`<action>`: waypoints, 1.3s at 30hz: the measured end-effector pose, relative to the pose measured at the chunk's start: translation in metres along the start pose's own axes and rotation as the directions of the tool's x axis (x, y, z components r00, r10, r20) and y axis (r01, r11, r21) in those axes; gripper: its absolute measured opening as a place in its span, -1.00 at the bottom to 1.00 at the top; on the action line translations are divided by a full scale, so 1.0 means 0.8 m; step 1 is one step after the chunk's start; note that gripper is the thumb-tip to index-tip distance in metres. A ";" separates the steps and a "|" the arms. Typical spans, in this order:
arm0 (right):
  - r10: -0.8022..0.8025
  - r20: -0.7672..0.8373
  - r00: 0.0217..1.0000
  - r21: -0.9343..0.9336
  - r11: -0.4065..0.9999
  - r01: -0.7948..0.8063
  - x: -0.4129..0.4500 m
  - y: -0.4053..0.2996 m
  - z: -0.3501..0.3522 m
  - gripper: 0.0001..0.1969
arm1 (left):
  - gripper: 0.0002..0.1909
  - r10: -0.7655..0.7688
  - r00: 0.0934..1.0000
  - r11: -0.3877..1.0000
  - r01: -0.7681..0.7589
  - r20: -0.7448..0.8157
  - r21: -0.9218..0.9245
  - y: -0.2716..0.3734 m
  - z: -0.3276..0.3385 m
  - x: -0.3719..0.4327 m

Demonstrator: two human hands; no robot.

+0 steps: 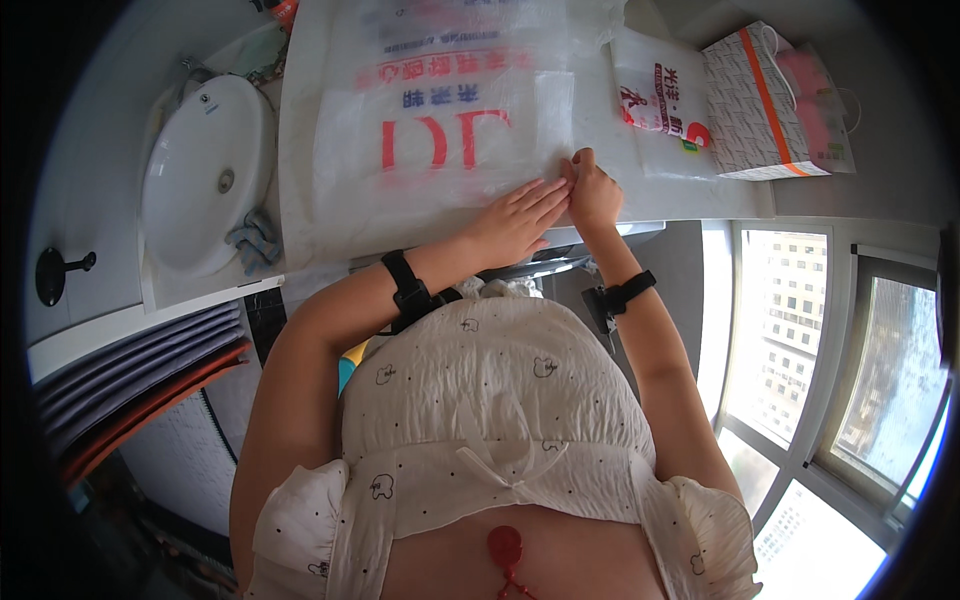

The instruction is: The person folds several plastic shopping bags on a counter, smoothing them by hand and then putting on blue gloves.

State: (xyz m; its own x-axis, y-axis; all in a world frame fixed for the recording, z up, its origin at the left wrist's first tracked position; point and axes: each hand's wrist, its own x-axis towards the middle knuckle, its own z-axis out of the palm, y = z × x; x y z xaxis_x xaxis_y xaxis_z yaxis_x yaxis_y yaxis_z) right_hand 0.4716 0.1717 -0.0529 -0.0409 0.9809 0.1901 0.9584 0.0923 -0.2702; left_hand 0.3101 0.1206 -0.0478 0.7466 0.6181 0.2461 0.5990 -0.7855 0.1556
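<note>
A large translucent plastic bag (442, 142) with red and blue print lies spread on the white countertop (675, 202). Along its right side runs a folded strip of the same plastic. My left hand (521, 221) rests palm down at the bag's near right corner, fingers stretched to the right. Beside its fingertips, my right hand (598, 191) is curled with thumb and forefinger pinched at the edge of the folded strip. The plastic between those fingers is mostly hidden.
To the right lie a smaller printed plastic bag (660, 112) and a patterned box (757, 105) with an orange band. A white washbasin (206, 187) with a cloth (255, 241) on its rim is at the left. Windows (780, 322) stand at the lower right.
</note>
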 end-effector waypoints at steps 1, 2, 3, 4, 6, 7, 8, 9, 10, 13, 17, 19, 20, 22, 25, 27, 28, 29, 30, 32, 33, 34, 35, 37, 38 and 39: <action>-0.003 0.000 1.000 -0.010 1.000 0.003 0.000 -0.001 -0.001 -0.80 | -0.33 -0.025 1.000 1.000 0.025 0.000 0.000 0.001 0.003 0.002; -0.008 0.000 1.000 -0.019 1.000 0.008 0.001 0.000 -0.001 -0.80 | -0.33 -0.019 1.000 1.000 0.019 0.004 -0.003 -0.001 0.006 0.002; 0.000 0.002 1.000 -0.015 1.000 0.000 0.000 0.002 0.002 -0.80 | -0.32 -0.036 0.999 0.999 0.037 0.038 -0.025 -0.003 0.007 -0.003; -0.017 -0.035 0.999 -0.011 1.000 0.016 0.000 0.003 0.006 -0.80 | -0.31 -0.054 0.996 0.997 0.057 0.073 -0.045 -0.006 0.009 -0.006; -0.029 -0.069 0.997 -0.005 1.000 0.029 0.000 0.006 0.010 -0.78 | -0.31 -0.038 0.996 0.997 0.043 0.083 -0.062 -0.008 0.009 -0.009; -0.050 -0.113 0.992 -0.029 0.998 0.047 0.000 0.007 0.010 -0.75 | -0.30 -0.026 0.996 0.996 0.032 0.085 -0.077 -0.009 0.007 -0.010; -0.073 -0.156 0.985 -0.053 0.996 0.066 -0.001 0.008 0.011 -0.70 | -0.30 -0.025 0.996 0.996 0.033 0.091 -0.080 -0.010 0.005 -0.011; -0.072 -0.153 0.986 -0.052 0.997 0.064 -0.001 0.008 0.010 -0.70 | -0.29 -0.016 0.996 0.995 0.024 0.088 -0.098 -0.012 0.003 -0.011; -0.053 -0.143 0.988 -0.034 0.998 0.048 -0.002 0.008 0.010 -0.65 | -0.28 -0.006 0.996 0.993 0.016 0.085 -0.117 -0.014 0.001 -0.013; -0.062 -0.171 0.983 -0.019 0.998 0.059 -0.002 0.013 0.014 -0.57 | -0.27 -0.019 0.995 0.991 0.032 0.101 -0.130 -0.020 -0.006 -0.023; -0.115 -0.203 0.972 -0.064 0.993 0.104 0.001 0.024 0.026 -0.54 | -0.27 -0.030 0.985 0.991 0.052 0.172 -0.123 -0.041 -0.025 -0.043; -0.111 -0.179 0.978 -0.070 0.993 0.100 0.002 0.027 0.029 -0.54 | -0.31 -0.041 0.980 0.992 0.064 0.195 -0.112 -0.055 -0.035 -0.056; -0.108 -0.155 0.982 -0.079 0.992 0.096 0.002 0.028 0.030 -0.54 | -0.31 -0.041 0.979 0.992 0.064 0.198 -0.112 -0.061 -0.040 -0.064; -0.101 -0.141 0.985 -0.077 0.993 0.091 0.002 0.027 0.030 -0.55 | -0.35 -0.094 0.970 0.990 0.115 0.226 -0.082 -0.073 -0.050 -0.081; -0.087 -0.121 0.989 -0.074 0.994 0.079 0.002 0.025 0.027 -0.57 | -0.37 -0.178 0.961 0.980 0.192 0.212 -0.048 -0.094 -0.056 -0.105; -0.079 -0.115 0.990 -0.072 0.995 0.071 0.002 0.025 0.027 -0.57 | -0.36 -0.201 0.961 0.977 0.211 0.190 -0.035 -0.100 -0.058 -0.113; -0.080 -0.117 0.990 -0.077 0.995 0.071 0.002 0.026 0.028 -0.58 | -0.37 -0.231 0.958 0.970 0.240 0.169 -0.033 -0.102 -0.059 -0.115; -0.080 -0.118 0.990 -0.081 0.994 0.070 0.001 0.027 0.029 -0.58 | -0.37 -0.261 0.954 0.963 0.268 0.149 -0.032 -0.104 -0.060 -0.117; -0.083 -0.120 0.989 -0.080 0.994 0.073 0.001 0.027 0.029 -0.58 | -0.37 -0.263 0.954 0.962 0.270 0.146 -0.029 -0.107 -0.058 -0.120; -0.085 -0.116 0.990 -0.078 0.994 0.076 0.001 0.025 0.028 -0.57 | -0.40 -0.319 0.947 0.948 0.319 0.046 0.019 -0.118 -0.052 -0.128; -0.084 -0.120 0.989 -0.081 0.994 0.075 0.001 0.025 0.027 -0.57 | -0.40 -0.317 0.948 0.948 0.316 0.043 0.020 -0.123 -0.053 -0.131; -0.085 -0.118 0.989 -0.078 0.994 0.076 0.001 0.026 0.027 -0.57 | -0.41 -0.347 0.937 0.938 0.347 0.025 0.025 -0.128 -0.054 -0.133; -0.085 -0.116 0.990 -0.076 0.994 0.077 0.001 0.026 0.026 -0.57 | -0.42 -0.377 0.926 0.926 0.376 0.006 0.030 -0.132 -0.054 -0.134; -0.099 -0.128 0.987 -0.095 0.992 0.087 0.002 0.020 0.016 -0.56 | -0.43 -0.361 0.933 0.932 0.361 -0.012 0.040 -0.133 -0.053 -0.133; -0.110 -0.135 0.985 -0.112 0.989 0.095 0.002 0.016 0.011 -0.55 | -0.45 -0.345 0.938 0.937 0.346 -0.026 0.049 -0.133 -0.053 -0.131; -0.112 -0.145 0.983 -0.114 0.989 0.096 0.002 0.007 0.001 -0.55 | -0.45 -0.341 0.939 0.938 0.343 -0.034 0.054 -0.133 -0.054 -0.129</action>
State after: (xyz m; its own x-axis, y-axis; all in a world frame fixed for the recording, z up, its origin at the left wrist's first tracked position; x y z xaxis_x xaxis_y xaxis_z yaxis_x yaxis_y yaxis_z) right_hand 0.4767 0.1737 -0.0546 -0.1066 0.9292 0.3539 0.9759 0.1659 -0.1416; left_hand 0.1568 0.1394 -0.0485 0.4872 0.8475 0.2106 0.8332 -0.5233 0.1788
